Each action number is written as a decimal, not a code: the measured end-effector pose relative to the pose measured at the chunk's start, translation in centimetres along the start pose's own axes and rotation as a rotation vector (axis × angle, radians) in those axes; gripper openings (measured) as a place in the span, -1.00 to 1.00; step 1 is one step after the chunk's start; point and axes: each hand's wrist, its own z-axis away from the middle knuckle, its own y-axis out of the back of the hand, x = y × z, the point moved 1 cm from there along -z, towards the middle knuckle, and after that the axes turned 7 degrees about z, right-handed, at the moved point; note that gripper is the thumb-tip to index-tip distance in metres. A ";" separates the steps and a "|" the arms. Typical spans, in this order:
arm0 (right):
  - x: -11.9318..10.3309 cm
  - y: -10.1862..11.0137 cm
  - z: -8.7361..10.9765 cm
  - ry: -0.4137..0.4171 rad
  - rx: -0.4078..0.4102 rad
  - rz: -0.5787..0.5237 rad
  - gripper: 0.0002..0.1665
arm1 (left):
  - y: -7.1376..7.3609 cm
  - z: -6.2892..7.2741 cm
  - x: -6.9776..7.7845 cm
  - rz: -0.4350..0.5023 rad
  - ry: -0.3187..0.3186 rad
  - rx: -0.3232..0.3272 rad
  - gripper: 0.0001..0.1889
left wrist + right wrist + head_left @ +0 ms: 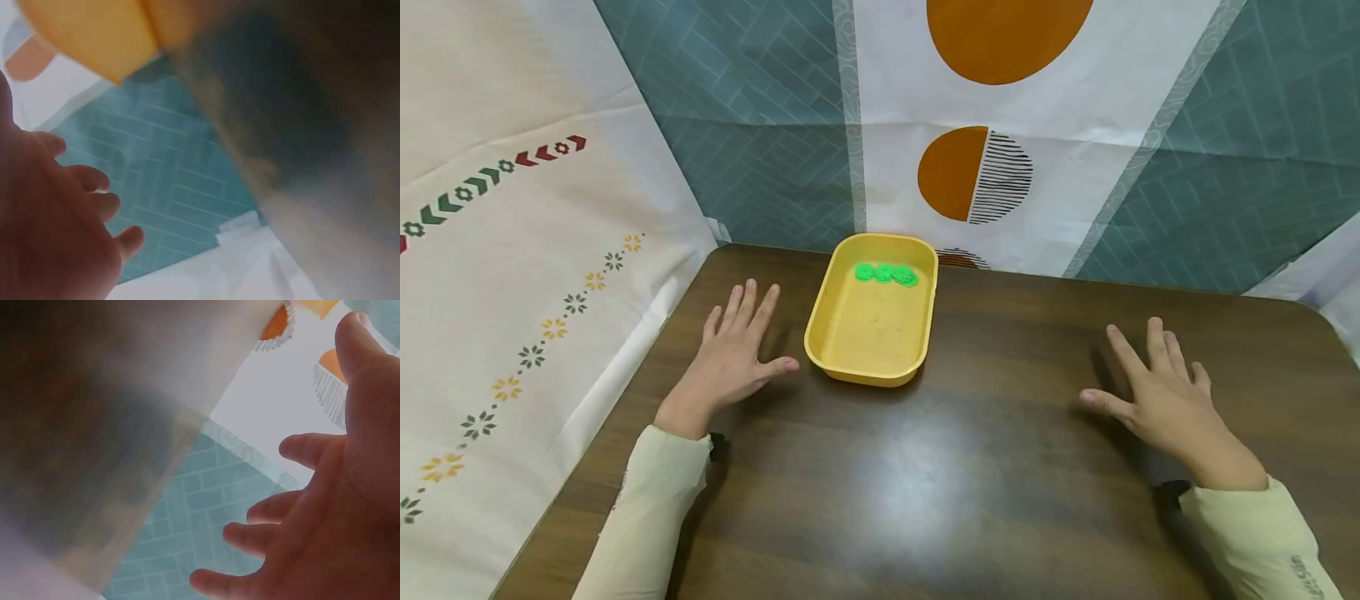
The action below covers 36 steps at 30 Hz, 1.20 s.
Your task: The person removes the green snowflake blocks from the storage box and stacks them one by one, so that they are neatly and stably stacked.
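A yellow rectangular tray [872,333] with rounded corners stands near the table's back edge. Several small bright green scalloped discs [883,273] lie in a row at its far end, the rightmost ones overlapping. To the left of the tray, my left hand [730,358] is held palm down with fingers spread, its thumb pointing toward the tray's near left corner. Well off to the right, my right hand [1172,404] is spread in the same way over the table. Both wrist views show the palms with nothing in them; part of the tray [94,37] appears in the left one.
The dark wooden table [1000,467] has a glossy patch of reflected light. Behind it hangs a teal and white cloth [895,150] with orange circles. A white cloth [520,275] with small printed flowers runs along the left side.
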 end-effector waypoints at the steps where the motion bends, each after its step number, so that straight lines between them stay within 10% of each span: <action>1: -0.1 0.2 0.0 -0.001 0.002 -0.003 0.22 | 0.0 -0.2 0.4 0.023 0.000 0.002 0.16; 11: -2.3 2.5 -1.3 0.024 0.021 -0.058 0.17 | -0.2 -4.0 4.4 0.261 -0.043 -0.061 0.35; 23: -5.5 4.6 -3.8 0.076 0.034 -0.106 0.15 | -2.8 -4.5 4.0 0.380 0.057 -0.200 0.37; 36: -7.1 5.1 -5.5 0.099 0.007 -0.123 0.15 | -3.3 -4.5 4.1 0.417 0.096 -0.203 0.38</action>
